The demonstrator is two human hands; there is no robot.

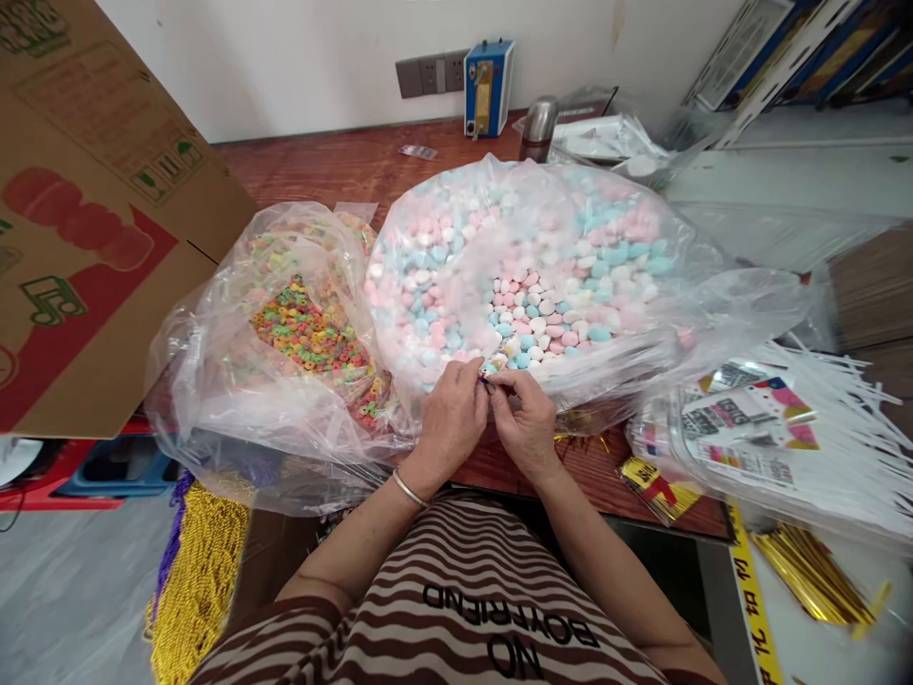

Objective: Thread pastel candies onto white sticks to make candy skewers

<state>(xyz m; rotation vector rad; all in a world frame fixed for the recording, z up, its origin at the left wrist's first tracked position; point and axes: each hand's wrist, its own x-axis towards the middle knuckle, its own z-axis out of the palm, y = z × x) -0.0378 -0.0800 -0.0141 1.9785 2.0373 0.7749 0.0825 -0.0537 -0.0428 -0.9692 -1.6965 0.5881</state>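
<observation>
My left hand (455, 411) and my right hand (526, 420) meet at the front edge of a big clear plastic bag. Fingertips of both are pinched together around a small item with dark and red bits (485, 378), too small to name. Just beyond them the bag (442, 205) lies open, full of pink, white and pale blue candies (546, 319). To the left, a second clear bag (206, 352) holds many small ring-shaped pieces (310, 328) in red, orange, yellow and green. A bracelet (409, 489) circles my left wrist.
A large cardboard box (92, 219) stands at the left. Behind the bags are a blue device (489, 90) and a metal flask (538, 128). At right lie white sticks (848, 428), printed packets (748, 414), a yellow pack (657, 490) and gold ties (820, 576). Gold cords (200, 580) hang lower left.
</observation>
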